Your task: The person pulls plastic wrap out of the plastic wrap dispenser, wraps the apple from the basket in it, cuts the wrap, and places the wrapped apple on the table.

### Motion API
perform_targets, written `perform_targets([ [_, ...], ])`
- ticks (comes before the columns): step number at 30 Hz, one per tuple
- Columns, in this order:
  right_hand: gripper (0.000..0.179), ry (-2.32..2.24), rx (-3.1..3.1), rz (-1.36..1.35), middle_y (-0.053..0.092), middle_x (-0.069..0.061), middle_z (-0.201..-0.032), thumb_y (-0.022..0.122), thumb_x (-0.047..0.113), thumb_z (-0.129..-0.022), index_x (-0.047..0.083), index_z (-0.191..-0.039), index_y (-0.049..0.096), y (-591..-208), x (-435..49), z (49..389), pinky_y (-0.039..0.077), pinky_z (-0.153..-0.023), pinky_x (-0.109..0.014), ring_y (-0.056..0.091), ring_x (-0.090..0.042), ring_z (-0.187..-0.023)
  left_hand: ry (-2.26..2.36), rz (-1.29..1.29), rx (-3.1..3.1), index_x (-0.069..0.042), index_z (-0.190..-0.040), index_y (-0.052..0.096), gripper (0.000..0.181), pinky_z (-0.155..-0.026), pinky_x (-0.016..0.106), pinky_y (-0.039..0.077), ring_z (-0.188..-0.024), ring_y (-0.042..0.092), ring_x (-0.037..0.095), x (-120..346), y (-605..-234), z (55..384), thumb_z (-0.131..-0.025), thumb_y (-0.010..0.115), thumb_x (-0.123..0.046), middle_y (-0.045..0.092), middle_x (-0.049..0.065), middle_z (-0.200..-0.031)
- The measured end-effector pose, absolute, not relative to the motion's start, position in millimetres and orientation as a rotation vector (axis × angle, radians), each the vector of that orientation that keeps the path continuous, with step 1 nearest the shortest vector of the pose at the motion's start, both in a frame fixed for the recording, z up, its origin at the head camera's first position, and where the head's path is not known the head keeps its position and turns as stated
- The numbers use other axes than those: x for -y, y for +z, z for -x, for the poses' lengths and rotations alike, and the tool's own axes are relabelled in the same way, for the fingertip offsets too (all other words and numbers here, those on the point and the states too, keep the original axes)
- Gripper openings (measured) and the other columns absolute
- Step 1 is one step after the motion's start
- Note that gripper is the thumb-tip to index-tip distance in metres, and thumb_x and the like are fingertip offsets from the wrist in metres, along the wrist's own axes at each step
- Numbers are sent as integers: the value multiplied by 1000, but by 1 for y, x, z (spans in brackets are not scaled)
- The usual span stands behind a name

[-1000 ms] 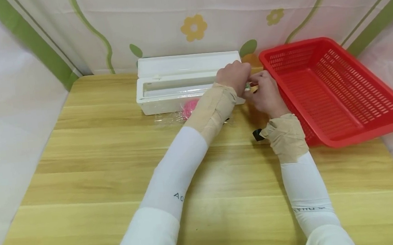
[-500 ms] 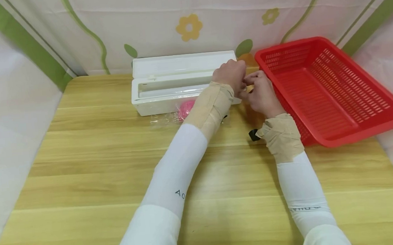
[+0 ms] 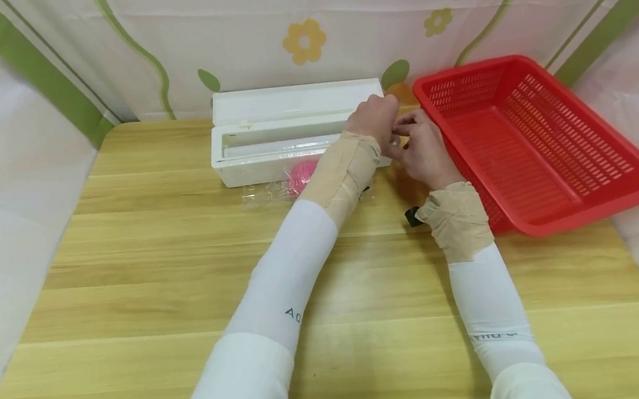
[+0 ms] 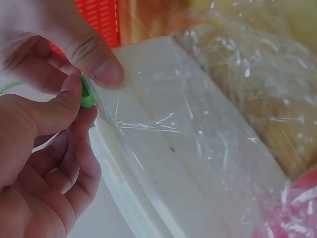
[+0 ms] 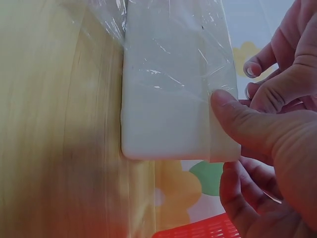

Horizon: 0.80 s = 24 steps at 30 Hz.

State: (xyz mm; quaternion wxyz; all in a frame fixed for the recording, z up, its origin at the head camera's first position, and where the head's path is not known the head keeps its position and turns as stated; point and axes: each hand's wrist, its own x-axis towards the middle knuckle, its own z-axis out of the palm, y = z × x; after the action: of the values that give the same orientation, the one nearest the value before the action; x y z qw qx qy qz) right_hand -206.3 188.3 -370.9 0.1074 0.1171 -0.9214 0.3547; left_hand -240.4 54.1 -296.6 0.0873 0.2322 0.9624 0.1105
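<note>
A long white cling film dispenser [image 3: 256, 172] stands lidded-open against the wall, with clear film [image 4: 237, 59] hanging over its front edge. My left hand [image 3: 372, 122] is at the dispenser's right end. In the left wrist view its thumb and forefinger pinch a small green plastic piece [image 4: 87, 99] at the box edge. Beside it, my right hand [image 3: 427, 150] grips the end corner, its thumb [image 5: 230, 106] on the film-covered front and its fingers by the box end. A round pink thing [image 3: 301, 177] lies under the film before the dispenser, partly hidden by the left forearm.
A red plastic basket [image 3: 599, 219] stands close to the right hand, on the table's right side. The wooden table [image 3: 149, 293] stretches forward and left. A patterned curtain [image 3: 246, 33] rises right behind the dispenser.
Both hands stay at the dispenser's right end, their fingers drawing slightly closer together. The green piece seen between them earlier is now hidden in the head view. The head view shifts slightly.
</note>
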Motion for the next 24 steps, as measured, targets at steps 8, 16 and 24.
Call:
perform_targets([
  [8, 34, 1041, 2746, -369, 60, -25, -130, 79, 5, -93, -13, -122, 72, -368, -187, 208, 48, -101, -49, 55, -37, -121, 295, -695, -2897, -9, -125, 65, 24, -97, 35, 60, -113, 70, 27, -55, -297, 237, -102, 64, -17, 72, 10, -124],
  [16, 32, 1018, 2760, -368, 62, -26, -130, 78, 6, -94, -11, -120, 74, -364, -180, 206, 49, -98, -50, 58, -38, -120, 215, -717, -2935, -10, -126, 67, 26, -98, 35, 61, -112, 72, 27, -50, -297, 236, -102, 63, -20, 73, 10, -123],
  [24, 41, 1101, 2752, -301, 60, -23, -125, 84, 9, -89, -10, -122, 70, -361, -175, 206, 59, -97, -51, 67, -39, -115, 198, -722, -2941, -8, -128, 67, 26, -101, 38, 60, -118, 72, 31, -37, -294, 241, -103, 63, -13, 72, 13, -128],
])
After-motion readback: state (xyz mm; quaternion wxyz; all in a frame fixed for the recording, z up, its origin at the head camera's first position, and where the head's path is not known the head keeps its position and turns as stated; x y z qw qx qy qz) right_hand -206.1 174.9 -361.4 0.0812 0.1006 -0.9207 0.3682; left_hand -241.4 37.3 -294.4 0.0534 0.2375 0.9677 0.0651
